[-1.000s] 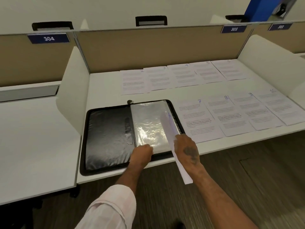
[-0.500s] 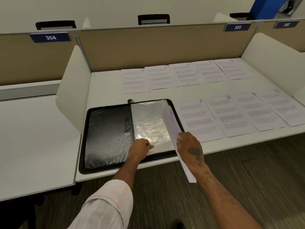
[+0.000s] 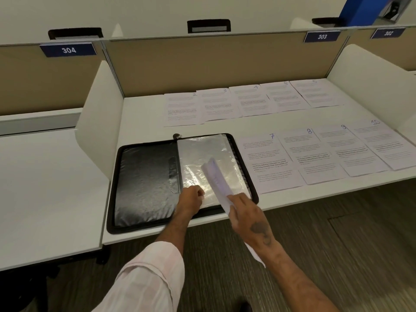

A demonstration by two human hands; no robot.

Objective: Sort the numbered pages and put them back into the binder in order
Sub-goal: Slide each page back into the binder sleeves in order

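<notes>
The binder [image 3: 146, 183] lies open at the near left of the desk [image 3: 144, 122]. The left hand [image 3: 190, 199] pinches the near edge of its clear sleeve [image 3: 202, 154]. The right hand [image 3: 247, 217] grips a bent page [image 3: 216, 176] just above this sleeve. The pages 2 to 6 [image 3: 252, 100] lie in a far row, and the pages 7 to 10 [image 3: 315, 154] lie to the right of the binder.

partition signs [image 3: 68, 50]: 304, 303, 302 | pages [image 3: 271, 163]: 2-5, 7-10

The page [image 3: 217, 179] is swung leftward by the right hand [image 3: 249, 219] and is now tilted lower over the clear sleeve [image 3: 202, 152], its top edge brought inward from the right rim of the binder [image 3: 144, 181].
</notes>
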